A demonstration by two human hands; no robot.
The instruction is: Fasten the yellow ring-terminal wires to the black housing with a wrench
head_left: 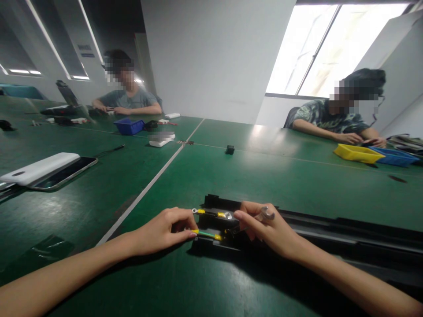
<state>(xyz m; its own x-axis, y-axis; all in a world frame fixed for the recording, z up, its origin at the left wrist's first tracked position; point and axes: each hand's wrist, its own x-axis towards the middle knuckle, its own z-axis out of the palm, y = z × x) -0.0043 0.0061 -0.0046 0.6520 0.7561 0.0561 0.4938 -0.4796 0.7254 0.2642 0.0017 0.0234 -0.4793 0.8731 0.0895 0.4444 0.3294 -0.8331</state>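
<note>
My left hand (170,231) pinches the yellow end of a green-and-yellow wire (206,234) at the left end of a long black housing (317,229). That wire's other yellow end lies inside the housing. Over the housing is my right hand (264,224), its fingers closed round a metal wrench (267,214) whose open jaw sticks up above the hand. A second, dark wire (211,213) with yellow sleeves and ring terminals lies just above the green one, between my hands. My right fingertips partly hide the inside of the housing.
On the left lie a phone (66,174) and a white case (42,167). A small black block (230,149) sits mid-table. Across the table are two people, a blue bin (128,126), a yellow bin (358,153) and another blue bin (398,156).
</note>
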